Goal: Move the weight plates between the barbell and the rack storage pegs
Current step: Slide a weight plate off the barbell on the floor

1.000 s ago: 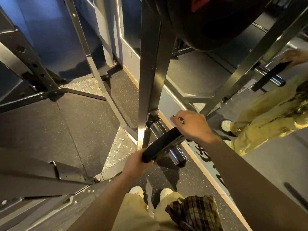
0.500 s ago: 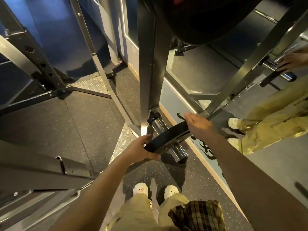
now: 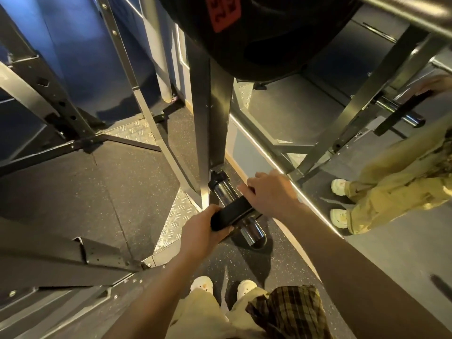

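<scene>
A small black weight plate (image 3: 232, 211) sits edge-on around a chrome storage peg (image 3: 241, 216) low on the rack upright (image 3: 210, 123). My left hand (image 3: 203, 232) grips the plate's near-left rim. At the far-right rim, my right hand (image 3: 266, 192) curls its fingers over the edge. Part of the peg's chrome end shows in front of the plate. Above, a large black plate (image 3: 264, 35) with a red label hangs on a higher peg.
A wall mirror (image 3: 367, 182) on the right reflects me, the rack and the plate. Rack legs and a checker-plate foot (image 3: 176, 216) lie to the left on the rubber floor. A steel bar (image 3: 411, 11) crosses the top right. My shoes (image 3: 225, 287) stand below the peg.
Both hands kept hold of the small plate as it shifted on the peg, and my right hand's fingers have curled over its far rim. The camera also moved.
</scene>
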`<move>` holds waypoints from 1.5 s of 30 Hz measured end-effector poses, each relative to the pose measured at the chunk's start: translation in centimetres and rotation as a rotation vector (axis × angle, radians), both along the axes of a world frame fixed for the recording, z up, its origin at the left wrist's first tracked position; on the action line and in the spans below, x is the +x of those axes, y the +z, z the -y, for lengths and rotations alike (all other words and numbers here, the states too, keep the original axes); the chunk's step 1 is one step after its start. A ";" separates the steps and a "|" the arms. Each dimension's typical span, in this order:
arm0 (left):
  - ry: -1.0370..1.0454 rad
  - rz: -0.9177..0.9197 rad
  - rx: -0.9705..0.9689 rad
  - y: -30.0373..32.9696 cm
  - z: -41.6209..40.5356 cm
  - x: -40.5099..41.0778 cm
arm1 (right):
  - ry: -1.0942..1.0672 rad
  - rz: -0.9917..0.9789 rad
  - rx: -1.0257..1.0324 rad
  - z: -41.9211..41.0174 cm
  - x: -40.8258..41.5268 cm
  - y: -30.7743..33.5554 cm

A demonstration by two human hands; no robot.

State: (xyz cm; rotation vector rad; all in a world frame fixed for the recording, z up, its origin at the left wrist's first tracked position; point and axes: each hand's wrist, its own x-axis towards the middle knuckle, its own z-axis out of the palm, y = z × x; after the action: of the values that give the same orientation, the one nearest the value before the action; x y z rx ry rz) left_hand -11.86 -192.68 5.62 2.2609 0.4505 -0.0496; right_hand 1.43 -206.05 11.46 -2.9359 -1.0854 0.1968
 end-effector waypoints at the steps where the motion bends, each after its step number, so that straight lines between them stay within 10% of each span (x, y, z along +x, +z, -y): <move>1: 0.027 -0.001 -0.058 -0.5 -0.2 -0.6 | 0.009 -0.061 0.061 0.2 0.8 -0.1; 10: 0.159 -0.008 -0.215 -3.3 0.0 -2.5 | -0.416 -0.689 0.232 3.6 4.3 -2.7; 28: 0.072 -0.196 -0.126 -3.2 0.9 -2.0 | -0.024 0.098 -0.006 1.7 -2.2 -2.8; 45: 0.109 0.035 -0.198 -1.9 2.3 -1.6 | -0.376 -0.600 0.249 5.5 3.8 -2.3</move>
State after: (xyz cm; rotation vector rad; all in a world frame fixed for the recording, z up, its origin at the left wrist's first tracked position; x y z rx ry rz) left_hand -13.45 -195.03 3.75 2.0369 0.5259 0.0011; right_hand 5.19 -211.57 9.12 -2.5201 -0.4322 0.7984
